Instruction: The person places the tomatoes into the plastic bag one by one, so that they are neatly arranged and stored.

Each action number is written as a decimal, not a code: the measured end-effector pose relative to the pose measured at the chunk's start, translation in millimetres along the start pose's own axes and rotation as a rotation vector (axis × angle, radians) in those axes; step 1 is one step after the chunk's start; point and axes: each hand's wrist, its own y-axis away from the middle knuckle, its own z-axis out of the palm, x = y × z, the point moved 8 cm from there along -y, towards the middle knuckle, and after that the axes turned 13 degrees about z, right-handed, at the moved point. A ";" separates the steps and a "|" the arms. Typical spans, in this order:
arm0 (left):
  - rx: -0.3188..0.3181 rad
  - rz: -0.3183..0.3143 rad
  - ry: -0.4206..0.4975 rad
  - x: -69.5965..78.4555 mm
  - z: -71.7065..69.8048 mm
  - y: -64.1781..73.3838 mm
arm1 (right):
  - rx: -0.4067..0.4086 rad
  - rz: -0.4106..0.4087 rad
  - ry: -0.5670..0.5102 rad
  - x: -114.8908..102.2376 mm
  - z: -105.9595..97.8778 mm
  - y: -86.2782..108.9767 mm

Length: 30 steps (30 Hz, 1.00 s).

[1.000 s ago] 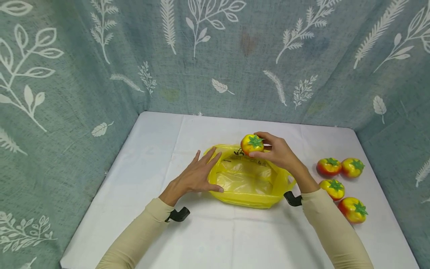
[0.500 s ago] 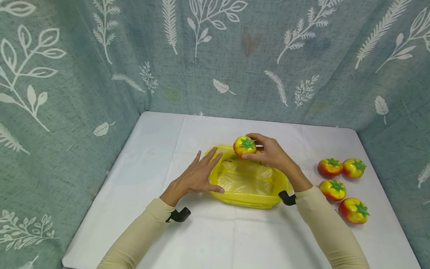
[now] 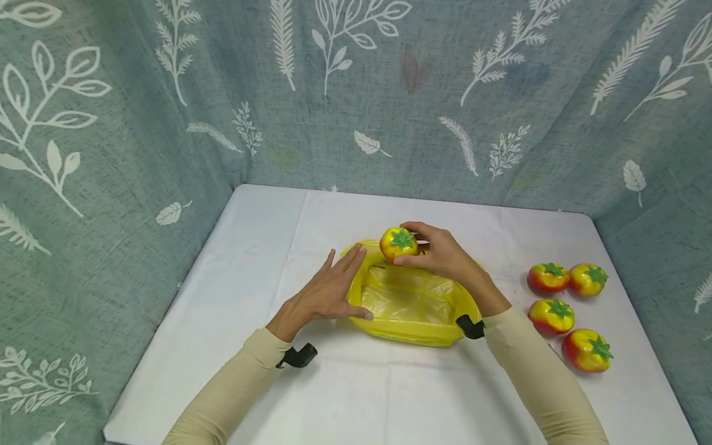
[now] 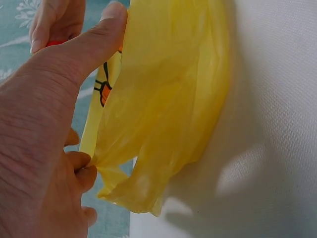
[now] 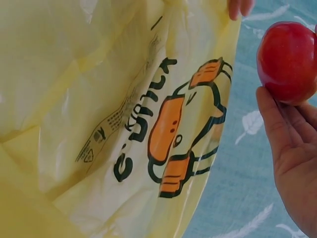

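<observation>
A yellow plastic bag [image 3: 411, 330] lies with its mouth spread wide on the white table. My left hand [image 3: 324, 295] rests at the bag's left rim, fingers spread and thumb on the near side; in the left wrist view its fingertips touch the yellow film [image 4: 163, 89]. Above the far rim, my right hand [image 3: 445, 254] grips a red-and-yellow toy tomato [image 3: 398, 243] with a green leafy top, thumb and fingers on its sides. In the right wrist view the tomato's red underside [image 5: 287, 62] shows beside the bag's printed wall [image 5: 143, 114].
Several similar tomatoes stand at the right of the white table [image 3: 345, 395], among them a far one [image 3: 547, 278] and a near one [image 3: 586, 350]. A blue-green curtain [image 3: 356, 111] with white leaf prints encloses the back and sides.
My right hand has carried the tomato leftward and slightly nearer along the bag's far rim. The left hand stays at the left rim.
</observation>
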 end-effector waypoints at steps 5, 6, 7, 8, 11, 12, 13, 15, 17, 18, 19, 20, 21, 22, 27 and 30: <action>0.013 0.006 0.007 0.4 -0.7 0.1 | -0.006 -0.004 0.016 -2.5 5.1 -1.5; 0.013 0.007 0.008 0.5 -0.8 0.3 | -0.010 0.000 0.020 -2.3 6.3 -1.7; 0.015 0.009 0.009 0.6 -0.9 0.5 | -0.012 0.007 0.025 -1.7 7.5 -2.2; 0.015 0.010 0.007 0.6 -1.0 0.7 | -0.015 0.013 0.028 -1.3 8.6 -2.6; 0.011 0.007 0.007 0.3 -0.9 1.2 | -0.019 0.020 0.047 -1.3 11.2 -3.4; 0.008 0.006 0.007 0.1 -0.8 1.3 | -0.019 0.021 0.054 -1.4 11.8 -3.7; 0.007 0.005 0.007 0.0 -0.8 1.4 | -0.020 0.021 0.058 -1.7 12.7 -3.9; 0.008 0.005 0.007 -0.1 -1.0 1.5 | -0.026 0.020 0.060 -2.1 14.5 -4.4; 0.009 0.006 0.005 0.1 -1.1 1.5 | -0.035 0.024 0.057 -1.6 16.9 -4.8; 0.010 0.007 0.004 0.2 -1.1 1.6 | -0.041 0.030 0.053 -0.6 18.3 -5.2; 0.011 0.007 0.003 0.2 -1.2 1.6 | -0.045 0.034 0.052 0.1 19.7 -5.6; 0.009 0.005 0.002 0.3 -1.1 1.6 | -0.050 0.039 0.053 1.1 21.2 -6.1; 0.009 0.004 0.000 0.2 -1.2 1.5 | -0.054 0.043 0.056 2.0 22.7 -6.5; 0.008 0.002 0.000 0.2 -1.2 1.6 | -0.059 0.047 0.062 3.1 24.3 -6.8; 0.010 0.004 -0.002 0.8 -1.9 1.8 | -0.082 0.045 0.084 4.8 31.8 -8.3; 0.008 0.006 -0.004 0.9 -1.8 1.9 | -0.092 0.040 0.101 5.3 35.6 -9.2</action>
